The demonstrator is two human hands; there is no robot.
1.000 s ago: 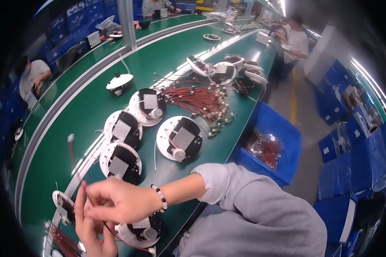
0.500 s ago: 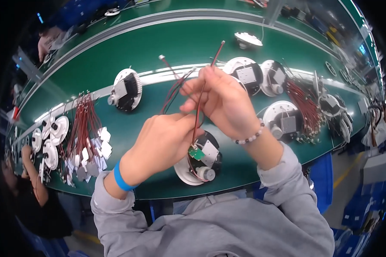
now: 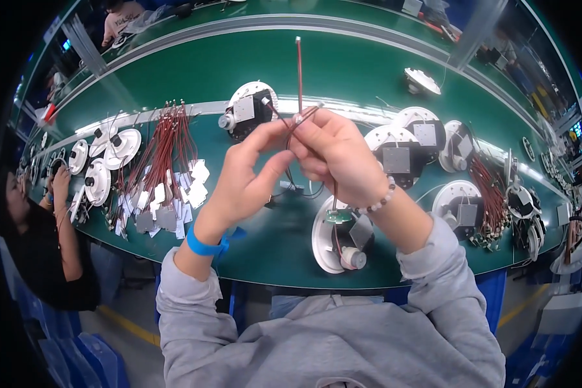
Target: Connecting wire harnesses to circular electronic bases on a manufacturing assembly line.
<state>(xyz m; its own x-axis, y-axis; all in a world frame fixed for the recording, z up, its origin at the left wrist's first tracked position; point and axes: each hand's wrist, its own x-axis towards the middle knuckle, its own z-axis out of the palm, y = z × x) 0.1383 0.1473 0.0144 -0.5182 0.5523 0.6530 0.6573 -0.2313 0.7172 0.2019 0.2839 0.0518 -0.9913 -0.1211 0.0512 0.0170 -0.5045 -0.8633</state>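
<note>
My right hand (image 3: pixel 339 152) pinches thin red and black wires (image 3: pixel 299 77) between thumb and forefinger, their small white connectors sticking up past the fingertips. Facing it, my left hand (image 3: pixel 242 174) curls thumb and forefinger round the dark wires near the same spot. A looped part of the wiring hangs below both hands, with a small connector (image 3: pixel 292 186) on it. Under my right hand, a green circuit board (image 3: pixel 338 216) hangs from the wires above a round white-and-black unit (image 3: pixel 326 242) with a small cylindrical motor (image 3: pixel 353 258).
On the green bench, a bundle of red wires with white tabs (image 3: pixel 168 152) lies left; another wire bundle (image 3: pixel 488 200) lies right. Similar round units (image 3: pixel 398 158) stand around, one (image 3: pixel 423 81) beyond the metal rail. At far left sits another person (image 3: pixel 52 239).
My left hand has risen from beside the circuit board to the wires at my right fingertips. The board now hangs higher off the round unit. The whole view has shifted.
</note>
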